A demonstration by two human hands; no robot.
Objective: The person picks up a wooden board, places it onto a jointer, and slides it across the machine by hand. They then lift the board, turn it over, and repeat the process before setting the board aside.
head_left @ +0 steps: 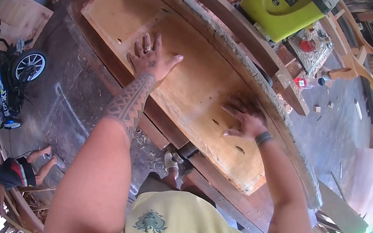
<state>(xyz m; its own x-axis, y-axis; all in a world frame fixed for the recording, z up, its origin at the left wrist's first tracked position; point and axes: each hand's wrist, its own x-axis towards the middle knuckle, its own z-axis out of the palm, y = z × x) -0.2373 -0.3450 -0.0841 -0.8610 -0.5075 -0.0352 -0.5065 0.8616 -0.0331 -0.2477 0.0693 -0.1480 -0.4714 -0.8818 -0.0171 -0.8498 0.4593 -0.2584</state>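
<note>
A long pale wooden panel (187, 82) with several small dark slots lies slanting across the bench, from upper left to lower right. My left hand (152, 59) rests on the panel left of its middle, fingers spread, a ring on one finger. Further right, my right hand (245, 121) is over the panel near its far edge, with thumb and a finger stretched apart; its other fingers are partly blurred and in shadow. Neither hand holds anything. A rough-edged slab (293, 135) runs along the panel's far side.
Curved timbers (294, 96) lie beyond the slab, with a green-yellow container (277, 10) behind. A bottle (308, 83) and a wooden chair frame (356, 59) are at upper right. A motorbike (6, 77) stands left; another person (12, 173) is at lower left.
</note>
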